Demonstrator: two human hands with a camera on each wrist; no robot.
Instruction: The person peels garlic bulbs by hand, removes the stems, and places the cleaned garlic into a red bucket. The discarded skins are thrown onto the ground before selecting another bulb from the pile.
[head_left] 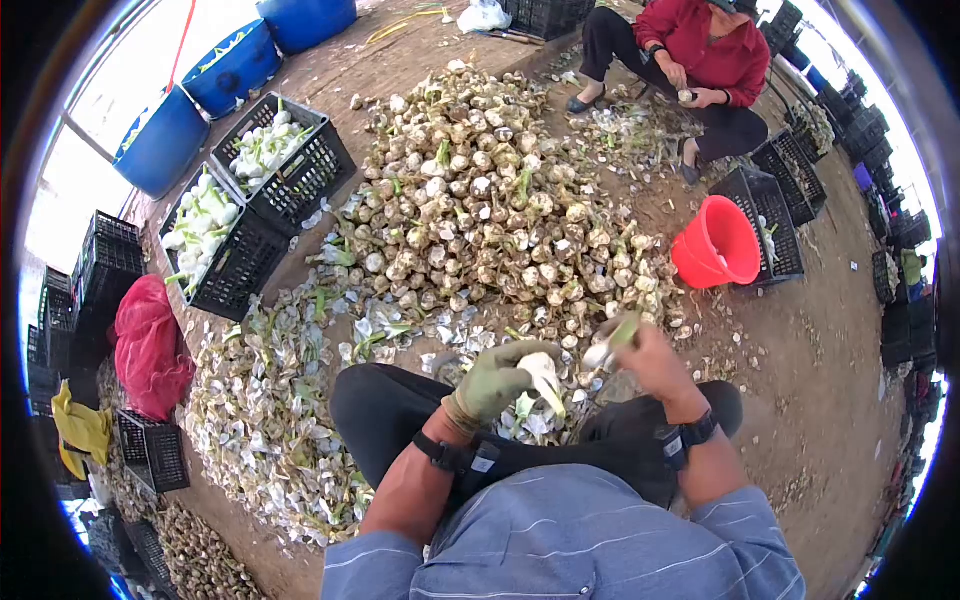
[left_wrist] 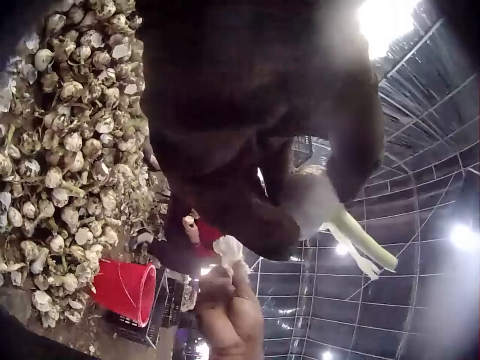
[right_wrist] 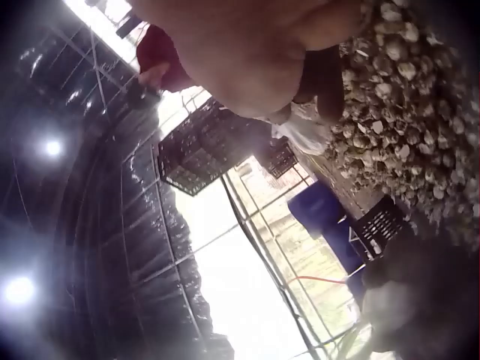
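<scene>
My left hand (head_left: 492, 383), in a greenish glove, holds a white garlic bulb (head_left: 541, 374) with its stem pointing down to the right. In the left wrist view the bulb's pale green stem (left_wrist: 362, 238) sticks out past the dark, shadowed glove. To the right, my bare right hand (head_left: 655, 368) is raised and pinches a whitish piece of garlic peel (left_wrist: 229, 250); it is blurred in the head view. The two hands are apart, over my lap. Just beyond them lies a big heap of unpeeled garlic bulbs (head_left: 470, 200).
Loose peelings (head_left: 270, 420) cover the floor at left. Black crates of white garlic (head_left: 268, 150) stand beyond them, near blue tubs (head_left: 232, 68). A red bucket (head_left: 715, 245) stands right of the heap. Another person (head_left: 700, 60) sits across, handling a bulb.
</scene>
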